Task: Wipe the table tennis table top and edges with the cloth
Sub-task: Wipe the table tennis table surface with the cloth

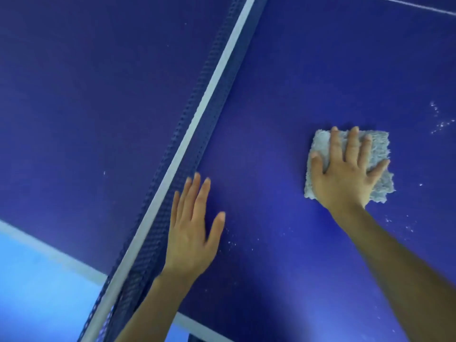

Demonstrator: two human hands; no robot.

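Top-wiping under way: right hand (345, 174) flat, fingers spread, pressing cloth (377, 146) right of net (197, 124); left hand (195, 228) flat beside net, empty; next, sweep toward white specks (441, 124).

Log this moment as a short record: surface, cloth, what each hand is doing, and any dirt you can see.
surface: blue table top, net crossing it diagonally
cloth: pale fluffy cloth, lying flat on the table top right of the net
wiping hand: right hand, fingers spread, pressing on the cloth
other hand: left hand, fingers straight, holding nothing, close beside the net
dirt: white specks right of the cloth, more near the left hand
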